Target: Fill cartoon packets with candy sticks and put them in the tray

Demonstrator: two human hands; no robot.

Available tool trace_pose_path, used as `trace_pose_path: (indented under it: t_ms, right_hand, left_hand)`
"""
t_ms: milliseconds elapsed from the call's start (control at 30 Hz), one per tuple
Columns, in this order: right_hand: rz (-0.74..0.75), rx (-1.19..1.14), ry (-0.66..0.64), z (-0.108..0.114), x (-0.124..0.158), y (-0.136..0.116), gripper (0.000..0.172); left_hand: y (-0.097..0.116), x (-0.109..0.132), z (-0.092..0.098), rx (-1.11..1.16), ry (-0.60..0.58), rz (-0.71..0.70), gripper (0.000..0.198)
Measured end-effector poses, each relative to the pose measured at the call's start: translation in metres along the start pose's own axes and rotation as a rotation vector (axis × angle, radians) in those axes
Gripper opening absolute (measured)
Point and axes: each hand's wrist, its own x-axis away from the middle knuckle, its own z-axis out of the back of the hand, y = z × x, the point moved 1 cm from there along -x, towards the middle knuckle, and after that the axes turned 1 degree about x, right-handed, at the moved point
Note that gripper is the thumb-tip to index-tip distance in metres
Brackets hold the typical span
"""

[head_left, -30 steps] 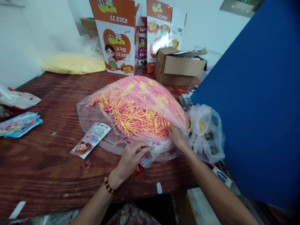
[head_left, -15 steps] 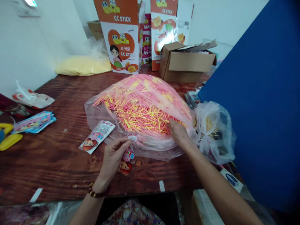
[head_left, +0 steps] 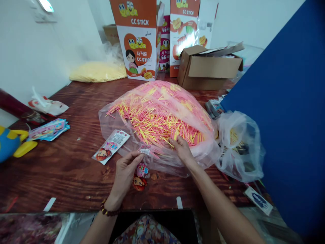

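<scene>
My left hand (head_left: 126, 171) is closed in a pinch on the upper edge of a small clear printed packet (head_left: 142, 170), which hangs down and bears a red-haired cartoon figure. Thin pink and yellow sticks (head_left: 152, 123) fill a large clear plastic bag (head_left: 108, 127) that lies open towards me. Over the bag's near right part, my right hand (head_left: 183, 150) has its fingers closed on a few of these sticks, with a yellow one poking out to the left. A stack of similar packets (head_left: 111, 146) lies left of the bag, partly on its plastic edge.
Printed cartons (head_left: 138, 44) and an open cardboard box (head_left: 209, 71) stand behind the bag. To the right are a smaller knotted plastic bag (head_left: 240, 152) and a blue panel (head_left: 284, 112). Blue sachets (head_left: 49, 129), a tissue pack (head_left: 49, 105) and a blue-yellow object (head_left: 12, 144) lie left.
My right hand has drawn back from the sticks, leftward and towards me, nearer the packet, with sticks in its fingers. My left hand keeps its pinch on the packet. The view has shifted slightly.
</scene>
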Motion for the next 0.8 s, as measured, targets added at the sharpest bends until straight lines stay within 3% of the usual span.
trace_pose_path:
  t_ms: [167,333,600,667,800]
  right_hand:
    - [0.134,0.162,0.024,0.001,0.019,0.014,0.024]
    - [0.185,0.277,-0.003,-0.003,0.029,0.028,0.016]
    - [0.208,0.389,-0.002,-0.006,0.031,0.019,0.018]
    - [0.279,0.503,-0.09,-0.007,0.028,0.01,0.022]
    - [0.603,0.842,-0.459,-0.015,0.022,-0.003,0.031]
  left_hand:
    - [0.0,0.001,0.005,-0.017,0.026,-0.016,0.023]
    - [-0.004,-0.001,0.004,-0.025,-0.028,-0.004,0.023]
    - [0.001,0.0,0.011,-0.057,0.066,-0.02,0.025]
    - [0.002,0.0,0.017,-0.063,0.071,-0.037,0.025]
    - [0.003,0.001,0.03,-0.046,0.097,-0.027,0.026]
